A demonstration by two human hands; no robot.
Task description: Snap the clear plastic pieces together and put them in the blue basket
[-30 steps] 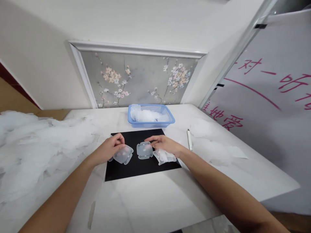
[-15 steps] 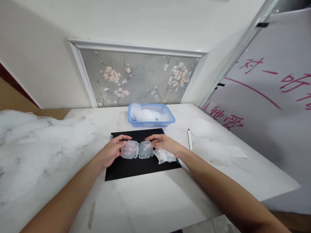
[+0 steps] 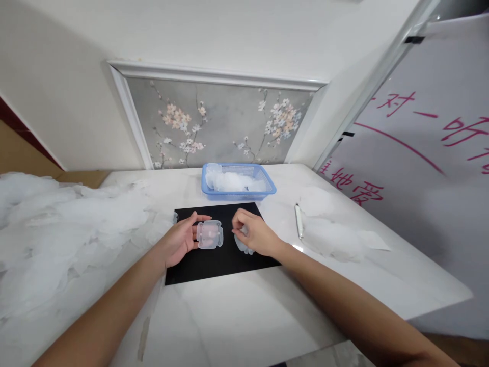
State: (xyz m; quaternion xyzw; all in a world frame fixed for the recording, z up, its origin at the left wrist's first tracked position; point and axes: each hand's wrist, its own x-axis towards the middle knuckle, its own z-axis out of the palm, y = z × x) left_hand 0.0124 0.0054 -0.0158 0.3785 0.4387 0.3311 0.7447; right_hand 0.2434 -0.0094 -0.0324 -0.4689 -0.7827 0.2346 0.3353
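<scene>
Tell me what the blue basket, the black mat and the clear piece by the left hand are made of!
Blue basket: probably hard, smooth plastic; its even rim and mesh sides look moulded.

Clear piece: maybe plastic or silicone, frosted; the left fingers show dimly through it.

Black mat: flat, even and dull; could be rubber, plastic or card, I can't tell.

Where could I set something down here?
Bare tabletop lies in front of the black mat, and between the blue basket and the translucent pile. Crowded: the far left, beneath that pile, and right of the slim white tool.
</scene>
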